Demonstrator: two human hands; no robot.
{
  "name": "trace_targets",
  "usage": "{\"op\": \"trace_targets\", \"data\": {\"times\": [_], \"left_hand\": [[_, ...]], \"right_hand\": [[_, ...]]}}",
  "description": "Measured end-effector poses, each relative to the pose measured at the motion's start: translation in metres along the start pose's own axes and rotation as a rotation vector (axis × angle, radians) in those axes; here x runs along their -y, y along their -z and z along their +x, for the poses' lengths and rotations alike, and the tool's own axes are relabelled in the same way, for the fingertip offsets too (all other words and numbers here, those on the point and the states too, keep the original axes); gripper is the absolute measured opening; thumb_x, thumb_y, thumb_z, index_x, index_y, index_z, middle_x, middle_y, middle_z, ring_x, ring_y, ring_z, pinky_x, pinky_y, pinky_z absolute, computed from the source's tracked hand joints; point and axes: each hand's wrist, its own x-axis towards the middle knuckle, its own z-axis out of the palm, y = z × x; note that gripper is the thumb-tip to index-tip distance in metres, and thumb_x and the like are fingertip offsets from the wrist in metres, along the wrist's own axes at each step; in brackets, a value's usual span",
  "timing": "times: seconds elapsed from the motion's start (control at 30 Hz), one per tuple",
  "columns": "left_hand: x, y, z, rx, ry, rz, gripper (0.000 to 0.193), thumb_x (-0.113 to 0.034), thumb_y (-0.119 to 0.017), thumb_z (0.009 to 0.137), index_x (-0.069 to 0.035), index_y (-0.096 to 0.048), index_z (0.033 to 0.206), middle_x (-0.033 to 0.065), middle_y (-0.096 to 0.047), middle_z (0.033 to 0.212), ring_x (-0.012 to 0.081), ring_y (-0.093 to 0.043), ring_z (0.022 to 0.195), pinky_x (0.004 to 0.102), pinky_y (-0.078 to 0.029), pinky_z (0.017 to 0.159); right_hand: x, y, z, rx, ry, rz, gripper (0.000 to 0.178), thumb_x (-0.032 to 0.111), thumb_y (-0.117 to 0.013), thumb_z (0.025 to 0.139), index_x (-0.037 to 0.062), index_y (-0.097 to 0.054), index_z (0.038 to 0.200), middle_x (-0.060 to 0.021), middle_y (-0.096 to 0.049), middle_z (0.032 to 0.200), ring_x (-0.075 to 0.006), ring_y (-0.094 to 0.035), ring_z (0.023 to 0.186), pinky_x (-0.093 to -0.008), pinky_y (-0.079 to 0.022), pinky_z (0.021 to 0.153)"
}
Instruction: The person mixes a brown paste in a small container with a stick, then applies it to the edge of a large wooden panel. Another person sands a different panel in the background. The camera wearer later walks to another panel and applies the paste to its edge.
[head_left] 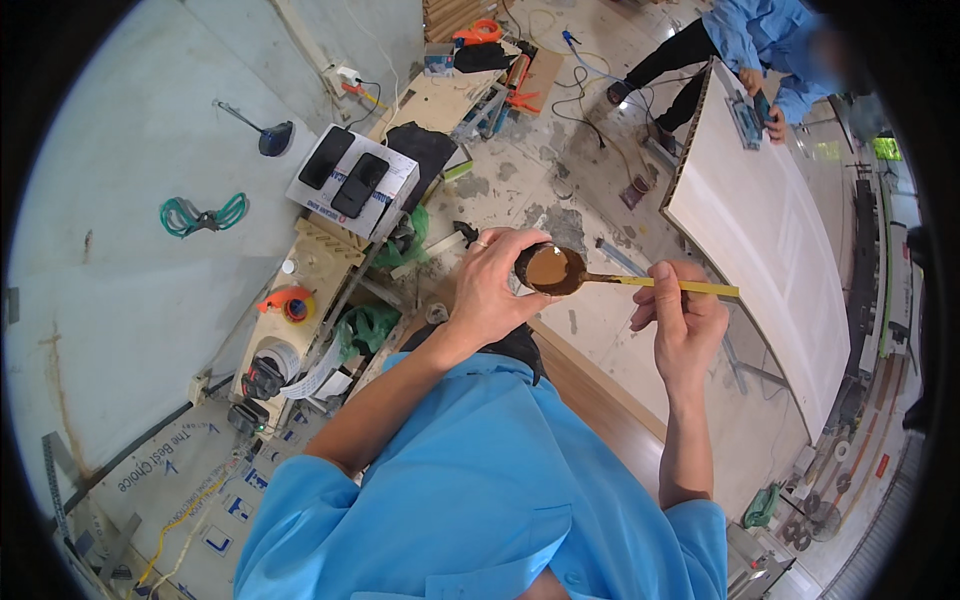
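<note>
- Closest in: a blue shirt (480,480) fills the bottom, both forearms coming up out of it.
- Left hand (490,290) is wrapped tight around a small dark cup (548,270) full of brown liquid, held up in the air over the floor.
- Right hand (685,320), just right of the cup, pinches a yellow-handled stick (680,286) whose tip sits in the brown stuff. Hands are apart, each closed on its own thing.
- Left of the cup there's a messy workbench (300,300): tape roll, green bags, a white box with two phones on top.
- Below the cup, dusty concrete floor (560,190) with cables.
- Right of the cup, a big white panel (770,240).
- Beyond the cup, top right, another person in blue (760,40) bends over that panel's far end.
</note>
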Motion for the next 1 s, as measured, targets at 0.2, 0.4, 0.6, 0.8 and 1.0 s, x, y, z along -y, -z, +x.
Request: {"op": "trace_targets", "data": {"times": [0.2, 0.4, 0.6, 0.8, 1.0], "left_hand": [[0.004, 0.008, 0.003, -0.019, 0.013, -0.003, 0.071, -0.015, -0.096, 0.067, -0.009, -0.065, 0.130, 0.0115, -0.071, 0.119, 0.0347, -0.064, 0.116, 0.0455, -0.051, 0.100], [0.001, 0.012, 0.002, 0.000, 0.075, -0.031, 0.073, -0.018, -0.097, 0.069, -0.007, -0.064, 0.134, 0.0122, -0.070, 0.122, 0.0336, -0.064, 0.118, 0.0443, -0.052, 0.101], [0.010, 0.019, 0.003, -0.005, 0.138, -0.121, 0.073, -0.019, -0.096, 0.074, -0.006, -0.063, 0.137, 0.0125, -0.069, 0.129, 0.0300, -0.065, 0.121, 0.0419, -0.052, 0.103], [0.016, 0.016, 0.003, 0.033, 0.188, -0.189, 0.071, -0.019, -0.096, 0.075, -0.006, -0.063, 0.137, 0.0129, -0.070, 0.129, 0.0283, -0.070, 0.118, 0.0398, -0.054, 0.102], [0.016, 0.019, 0.010, 0.040, 0.175, -0.167, 0.071, -0.019, -0.096, 0.075, -0.007, -0.063, 0.136, 0.0132, -0.070, 0.126, 0.0295, -0.069, 0.117, 0.0401, -0.054, 0.102]], "right_hand": [[0.002, 0.001, 0.006, 0.009, -0.001, 0.105, 0.026, 0.019, -0.062, 0.111, -0.0056, -0.069, 0.104, -0.0125, -0.071, 0.078, -0.0145, -0.066, 0.056, -0.0279, -0.054, 0.051], [-0.008, -0.016, 0.005, 0.189, 0.008, 0.263, 0.020, 0.013, -0.061, 0.110, -0.0053, -0.068, 0.109, -0.0143, -0.070, 0.092, -0.0177, -0.070, 0.074, -0.0318, -0.059, 0.065], [-0.014, -0.012, 0.010, 0.307, -0.044, 0.292, 0.019, 0.013, -0.062, 0.110, -0.0055, -0.067, 0.109, -0.0139, -0.068, 0.100, -0.0185, -0.070, 0.082, -0.0327, -0.060, 0.073], [-0.006, 0.000, 0.014, 0.322, -0.027, 0.211, 0.021, 0.014, -0.062, 0.110, -0.0058, -0.067, 0.107, -0.0137, -0.069, 0.098, -0.0185, -0.070, 0.079, -0.0323, -0.060, 0.072], [0.003, 0.003, 0.019, 0.304, 0.002, 0.196, 0.021, 0.015, -0.063, 0.110, -0.0056, -0.068, 0.106, -0.0146, -0.070, 0.097, -0.0189, -0.071, 0.079, -0.0324, -0.060, 0.072]]}}
